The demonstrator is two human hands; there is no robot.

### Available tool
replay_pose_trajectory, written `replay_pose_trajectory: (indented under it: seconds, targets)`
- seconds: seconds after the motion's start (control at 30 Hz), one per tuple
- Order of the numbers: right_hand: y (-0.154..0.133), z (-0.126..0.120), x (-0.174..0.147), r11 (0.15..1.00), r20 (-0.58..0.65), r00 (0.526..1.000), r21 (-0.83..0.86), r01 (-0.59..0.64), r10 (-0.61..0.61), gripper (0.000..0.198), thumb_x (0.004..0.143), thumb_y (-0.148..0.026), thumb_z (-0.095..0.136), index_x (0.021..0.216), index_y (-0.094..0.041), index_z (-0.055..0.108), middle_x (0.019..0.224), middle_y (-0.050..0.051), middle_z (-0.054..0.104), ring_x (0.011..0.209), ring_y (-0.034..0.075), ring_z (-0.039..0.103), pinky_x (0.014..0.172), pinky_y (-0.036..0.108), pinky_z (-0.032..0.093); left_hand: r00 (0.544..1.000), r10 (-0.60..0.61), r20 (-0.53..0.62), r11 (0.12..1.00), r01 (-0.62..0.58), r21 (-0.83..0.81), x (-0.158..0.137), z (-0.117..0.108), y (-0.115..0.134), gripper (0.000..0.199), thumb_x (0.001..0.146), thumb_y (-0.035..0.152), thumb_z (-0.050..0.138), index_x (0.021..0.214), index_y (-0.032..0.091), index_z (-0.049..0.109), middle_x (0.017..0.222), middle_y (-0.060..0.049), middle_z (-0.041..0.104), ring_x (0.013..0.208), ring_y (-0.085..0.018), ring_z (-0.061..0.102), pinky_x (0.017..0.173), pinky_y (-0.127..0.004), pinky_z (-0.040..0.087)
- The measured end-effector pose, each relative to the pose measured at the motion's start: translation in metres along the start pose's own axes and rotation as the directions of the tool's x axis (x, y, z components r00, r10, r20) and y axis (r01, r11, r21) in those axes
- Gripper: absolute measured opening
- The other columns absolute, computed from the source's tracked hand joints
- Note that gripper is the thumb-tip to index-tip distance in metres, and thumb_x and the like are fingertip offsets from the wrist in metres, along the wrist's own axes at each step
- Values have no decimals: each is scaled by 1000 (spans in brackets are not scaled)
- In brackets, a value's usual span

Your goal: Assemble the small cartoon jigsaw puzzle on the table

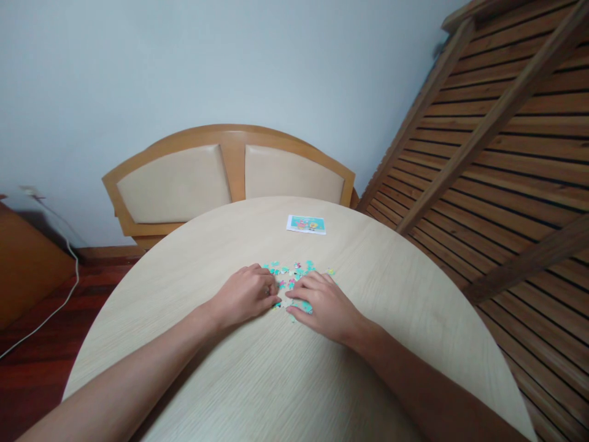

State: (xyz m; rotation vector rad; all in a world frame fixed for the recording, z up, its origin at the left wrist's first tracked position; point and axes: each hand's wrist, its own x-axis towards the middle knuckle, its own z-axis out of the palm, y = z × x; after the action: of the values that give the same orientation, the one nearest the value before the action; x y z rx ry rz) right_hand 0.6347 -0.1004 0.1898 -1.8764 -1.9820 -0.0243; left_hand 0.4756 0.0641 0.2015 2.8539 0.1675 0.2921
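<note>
A loose cluster of small jigsaw puzzle pieces (275,271), mostly teal with some pink, white and yellow, lies on the round table (221,380). At the left side of the cluster, my left hand (246,290) rests with its fingers curled in; a teal bit shows by the thumb tip, and what the fingers hold, if anything, is hidden. Opposite it, my right hand (324,305) lies over the right side of the cluster, thumb and fingers apart. Teal pieces (306,306) show between its thumb and index finger.
A small picture card (307,224) with cartoon figures on teal lies beyond the pieces. Behind the table stands a wooden bench with cream back panels (175,184), against a pale wall. A slatted wooden frame (506,153) leans at the right. A white cable (73,276) runs down at the left.
</note>
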Motion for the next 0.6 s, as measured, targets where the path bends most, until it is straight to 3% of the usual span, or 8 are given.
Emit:
replay_pose_trajectory:
  seconds: [0.13,0.27,0.6]
  targets:
    - [-5,4,1,1000,8,1000,-14,6,-6,11,92,-31,67,96,-24,74,98,3,71,102,22,57,90,38,38,1000,25,13,1000,-25,-13,-1,-2,2,14,86,32,69,94,22,67,96,-6,66,97,-25,58,85,-35,46]
    - [-5,4,2,1000,-4,1000,-31,6,-6,15,96,-28,61,90,-21,73,95,4,71,99,21,58,88,36,38,1000,11,-29,999,-12,-37,-1,3,-1,14,87,31,68,97,22,67,100,-7,65,99,-25,57,88,-36,47]
    - [-6,1,2,996,74,996,76,48,-53,13,95,-30,64,100,-22,74,99,2,75,99,20,61,91,34,41,988,-37,-152,997,26,-73,2,14,-11,17,96,35,58,101,21,66,105,-8,65,100,-24,58,89,-38,49]
